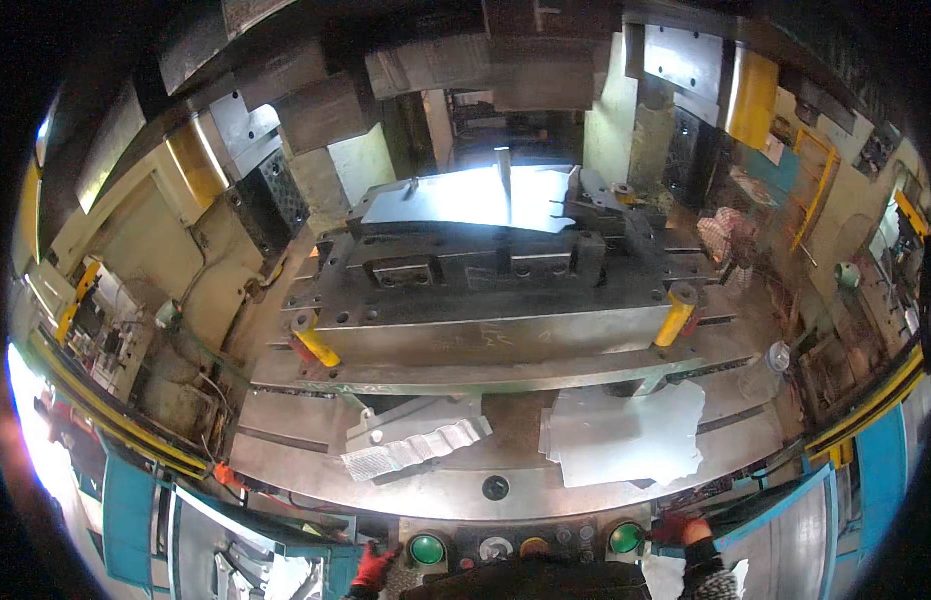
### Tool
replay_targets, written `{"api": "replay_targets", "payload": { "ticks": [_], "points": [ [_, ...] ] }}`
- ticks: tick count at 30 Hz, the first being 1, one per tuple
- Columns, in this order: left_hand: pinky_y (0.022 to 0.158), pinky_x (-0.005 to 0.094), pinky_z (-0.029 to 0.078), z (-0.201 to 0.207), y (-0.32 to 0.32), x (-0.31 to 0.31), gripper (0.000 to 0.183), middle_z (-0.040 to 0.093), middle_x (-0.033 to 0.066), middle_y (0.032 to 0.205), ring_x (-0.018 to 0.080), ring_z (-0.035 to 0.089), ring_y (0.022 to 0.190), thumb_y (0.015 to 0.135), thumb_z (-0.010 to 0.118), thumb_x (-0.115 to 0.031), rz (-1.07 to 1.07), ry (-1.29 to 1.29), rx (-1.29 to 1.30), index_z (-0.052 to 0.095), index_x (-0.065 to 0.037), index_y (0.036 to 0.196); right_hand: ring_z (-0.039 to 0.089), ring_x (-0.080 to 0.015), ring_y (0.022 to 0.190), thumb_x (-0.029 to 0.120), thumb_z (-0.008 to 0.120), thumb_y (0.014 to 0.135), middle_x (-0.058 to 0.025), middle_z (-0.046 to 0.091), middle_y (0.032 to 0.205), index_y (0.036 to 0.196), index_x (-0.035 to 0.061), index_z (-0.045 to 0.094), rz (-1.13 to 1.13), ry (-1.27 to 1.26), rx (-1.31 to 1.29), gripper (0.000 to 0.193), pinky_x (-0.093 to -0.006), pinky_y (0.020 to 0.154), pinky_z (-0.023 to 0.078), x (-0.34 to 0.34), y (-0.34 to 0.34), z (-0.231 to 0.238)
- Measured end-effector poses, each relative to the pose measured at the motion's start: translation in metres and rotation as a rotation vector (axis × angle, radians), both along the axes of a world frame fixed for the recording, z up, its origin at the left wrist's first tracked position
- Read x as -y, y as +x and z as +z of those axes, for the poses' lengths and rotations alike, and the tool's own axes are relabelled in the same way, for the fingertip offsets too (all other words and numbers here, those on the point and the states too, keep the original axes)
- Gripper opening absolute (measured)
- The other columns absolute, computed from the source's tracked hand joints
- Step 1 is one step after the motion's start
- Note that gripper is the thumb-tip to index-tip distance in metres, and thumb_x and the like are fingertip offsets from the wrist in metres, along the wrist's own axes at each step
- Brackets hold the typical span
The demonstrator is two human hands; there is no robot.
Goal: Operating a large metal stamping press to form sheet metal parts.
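Note:
My left hand, in a red glove, is just left of a round green push button on the control panel. Its fingers look spread, and it holds nothing that I can see. On the other side, my right hand, in a dark red glove, is beside a second green push button. Shadow hides its fingers. Ahead of the panel, a shiny flat metal sheet lies on top of the dark lower die of a large press. A thin upright post stands at the sheet.
Flat metal blanks lie on the right of the press bed. A wavy grey strip rests at its left. Yellow posts mark the die's front corners. Overhead hangs the dark upper tooling. Blue-framed bins flank the panel.

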State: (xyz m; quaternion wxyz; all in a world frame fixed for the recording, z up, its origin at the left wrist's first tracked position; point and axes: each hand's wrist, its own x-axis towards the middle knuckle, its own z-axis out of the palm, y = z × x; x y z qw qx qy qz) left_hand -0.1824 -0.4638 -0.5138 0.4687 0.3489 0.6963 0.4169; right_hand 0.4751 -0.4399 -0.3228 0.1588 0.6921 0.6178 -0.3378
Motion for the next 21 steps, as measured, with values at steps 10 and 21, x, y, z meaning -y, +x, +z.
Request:
{"api": "replay_targets", "payload": {
  "ticks": [10, 21],
  "points": [
    [0.073, 0.0287, 0.044, 0.083, 0.117, -0.032, 0.057, 0.056, 0.0072, 0.096, 0.0162, 0.052, 0.088, 0.057, 0.077, -0.017, -0.171, 0.035, 0.209, 0.047, 0.001, 0.102, 0.054, -0.0256, 0.094, 0.018, 0.079, 0.047, -0.0123, 0.057, 0.101, 0.109, 0.0021, 0.045, -0.662, 0.566, -0.699, 0.072, -0.0335, 0.081, 0.044, 0.044, -0.04, -0.117],
    [0.067, 0.03, 0.045, 0.071, 0.132, -0.07, 0.045, 0.058, 0.0093, 0.092, 0.0158, 0.053, 0.078, 0.064, 0.071, -0.026, -0.295, -0.173, -0.182, 0.054, -0.001, 0.097, 0.05, -0.0353, 0.094, 0.037, 0.071, 0.056, -0.0227, 0.053, 0.096, 0.103, 0.0008, 0.043, -0.743, 0.588, -0.332, 0.066, -0.04, 0.078, 0.041, 0.049, -0.045, -0.112]
  ]
}}
